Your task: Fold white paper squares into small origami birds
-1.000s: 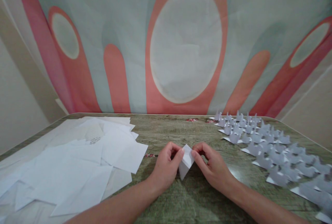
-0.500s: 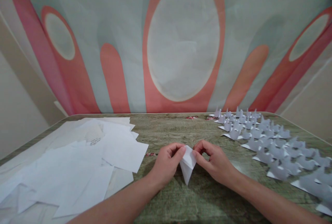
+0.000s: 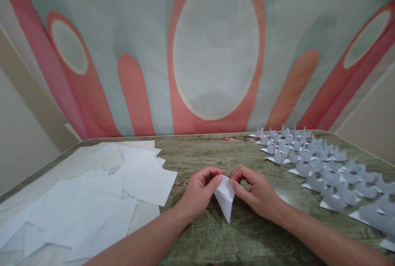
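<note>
A small folded piece of white paper (image 3: 226,200), kite-shaped with its sharp point toward me, is held just over the table between both hands. My left hand (image 3: 202,188) pinches its upper left edge between thumb and fingers. At the upper right edge, my right hand (image 3: 254,186) grips it with thumb against curled fingers. Creases run across the paper's front; its back side is hidden. The fingertips behind it are partly out of sight.
Loose white paper sheets (image 3: 101,200) spread in an overlapping pile on the left. Several rows of folded white paper figures (image 3: 333,175) stand along the right. The wood-grain table (image 3: 191,151) ends at a patterned backdrop (image 3: 216,52).
The lower point of the folded paper has swung slightly to the right. Both hands keep their pinch in nearly the same place, and the camera view has tilted a little.
</note>
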Action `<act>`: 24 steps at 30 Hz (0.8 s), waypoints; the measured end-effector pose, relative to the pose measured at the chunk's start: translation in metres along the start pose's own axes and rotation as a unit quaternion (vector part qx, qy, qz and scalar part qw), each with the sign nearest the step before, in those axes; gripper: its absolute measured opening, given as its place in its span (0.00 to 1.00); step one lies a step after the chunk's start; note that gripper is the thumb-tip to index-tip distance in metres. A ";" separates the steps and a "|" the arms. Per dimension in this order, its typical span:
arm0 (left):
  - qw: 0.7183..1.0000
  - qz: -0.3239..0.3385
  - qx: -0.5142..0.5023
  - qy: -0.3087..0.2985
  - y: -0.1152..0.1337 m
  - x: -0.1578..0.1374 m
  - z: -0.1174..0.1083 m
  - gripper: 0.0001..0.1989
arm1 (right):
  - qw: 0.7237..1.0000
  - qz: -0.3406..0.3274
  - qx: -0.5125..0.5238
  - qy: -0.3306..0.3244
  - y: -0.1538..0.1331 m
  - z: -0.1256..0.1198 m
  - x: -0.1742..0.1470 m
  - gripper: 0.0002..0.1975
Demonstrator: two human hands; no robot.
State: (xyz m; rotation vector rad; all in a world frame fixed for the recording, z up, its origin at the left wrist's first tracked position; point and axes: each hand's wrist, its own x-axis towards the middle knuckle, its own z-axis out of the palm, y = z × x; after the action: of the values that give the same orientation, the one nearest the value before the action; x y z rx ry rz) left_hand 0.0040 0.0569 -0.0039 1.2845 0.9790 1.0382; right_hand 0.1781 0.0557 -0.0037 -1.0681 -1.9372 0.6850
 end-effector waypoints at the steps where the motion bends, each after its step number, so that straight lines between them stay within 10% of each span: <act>1: 1.000 0.001 0.003 0.003 0.000 0.000 0.000 0.12 | 1.000 0.003 0.000 -0.001 0.000 0.000 0.000 0.05; 24: 1.000 -0.004 -0.002 0.002 -0.004 0.003 0.000 0.17 | 0.999 0.033 0.000 -0.004 0.007 0.000 0.002 0.05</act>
State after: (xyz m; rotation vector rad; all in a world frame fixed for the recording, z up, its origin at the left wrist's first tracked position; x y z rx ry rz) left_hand 0.0052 0.0596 -0.0077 1.2742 0.9837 1.0356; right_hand 0.1800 0.0609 -0.0082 -1.1346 -1.9172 0.7257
